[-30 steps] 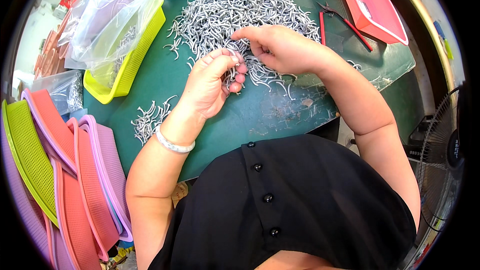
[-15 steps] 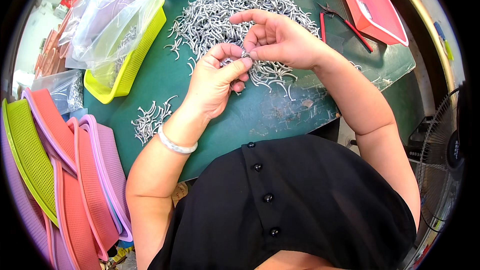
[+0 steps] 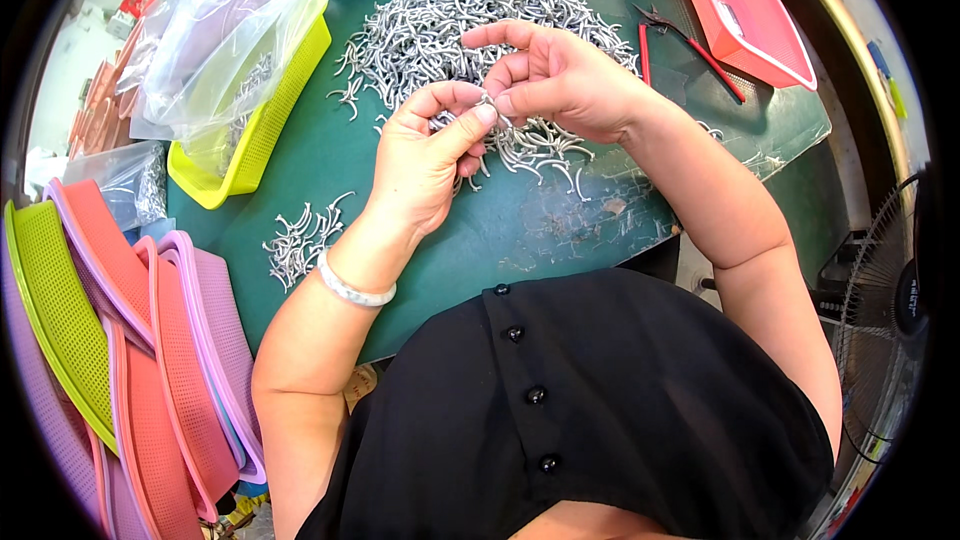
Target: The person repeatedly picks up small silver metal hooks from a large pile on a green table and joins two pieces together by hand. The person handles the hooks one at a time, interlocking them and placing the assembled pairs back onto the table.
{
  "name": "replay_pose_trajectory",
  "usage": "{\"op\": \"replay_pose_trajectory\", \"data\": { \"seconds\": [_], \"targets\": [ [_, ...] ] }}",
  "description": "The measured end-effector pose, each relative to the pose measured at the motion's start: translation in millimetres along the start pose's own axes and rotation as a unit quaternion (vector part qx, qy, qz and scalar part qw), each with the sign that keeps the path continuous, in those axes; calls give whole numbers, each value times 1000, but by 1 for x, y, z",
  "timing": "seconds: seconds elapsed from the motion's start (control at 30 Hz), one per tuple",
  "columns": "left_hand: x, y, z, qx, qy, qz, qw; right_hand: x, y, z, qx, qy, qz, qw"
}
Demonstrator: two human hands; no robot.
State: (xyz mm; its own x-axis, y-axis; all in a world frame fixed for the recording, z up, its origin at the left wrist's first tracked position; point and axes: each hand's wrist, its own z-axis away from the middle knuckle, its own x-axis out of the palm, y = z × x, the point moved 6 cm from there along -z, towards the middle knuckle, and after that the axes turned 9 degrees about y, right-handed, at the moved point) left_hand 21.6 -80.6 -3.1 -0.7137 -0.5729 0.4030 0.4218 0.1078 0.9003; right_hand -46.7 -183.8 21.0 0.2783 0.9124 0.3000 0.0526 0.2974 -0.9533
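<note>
My left hand (image 3: 432, 145) is closed, thumb against the bent fingers, on short grey cord pieces like those in the pile. Its fingertips meet those of my right hand (image 3: 560, 80), whose thumb and a finger pinch the end of a piece while the index finger sticks out to the left. How the held piece is shaped between the fingertips is too small to make out. Behind both hands lies a large heap of short grey cord pieces (image 3: 450, 20) on the green table (image 3: 420, 280). A small group of similar pieces (image 3: 300, 243) rests beside my left forearm.
At the left stands a lime basket (image 3: 285, 90) under a clear plastic bag (image 3: 215, 40). Stacked pink, purple and green baskets (image 3: 185, 370) fill the lower left. Red-handled pliers (image 3: 700, 52) and a pink basket (image 3: 745, 20) are at the far right. A black fan (image 3: 890, 300) stands at right.
Both hands stay together over the heap's near edge. My left hand has shifted slightly up and left, and the fingertips have moved a little on the held piece.
</note>
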Motion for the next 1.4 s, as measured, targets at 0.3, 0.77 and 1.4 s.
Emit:
{"op": "replay_pose_trajectory", "data": {
  "seconds": [0.3,0.77,1.4],
  "targets": [
    [0,-1,0,-26,7,-21,999,-3,2,-2,-27,21,6,999],
    [-5,-4,-2,-55,8,-6,998,-15,-7,-4,-117,41,252,960],
    [-4,-1,1,-28,8,-37,999,10,-6,8,-260,-29,625,736]
  ]
}}
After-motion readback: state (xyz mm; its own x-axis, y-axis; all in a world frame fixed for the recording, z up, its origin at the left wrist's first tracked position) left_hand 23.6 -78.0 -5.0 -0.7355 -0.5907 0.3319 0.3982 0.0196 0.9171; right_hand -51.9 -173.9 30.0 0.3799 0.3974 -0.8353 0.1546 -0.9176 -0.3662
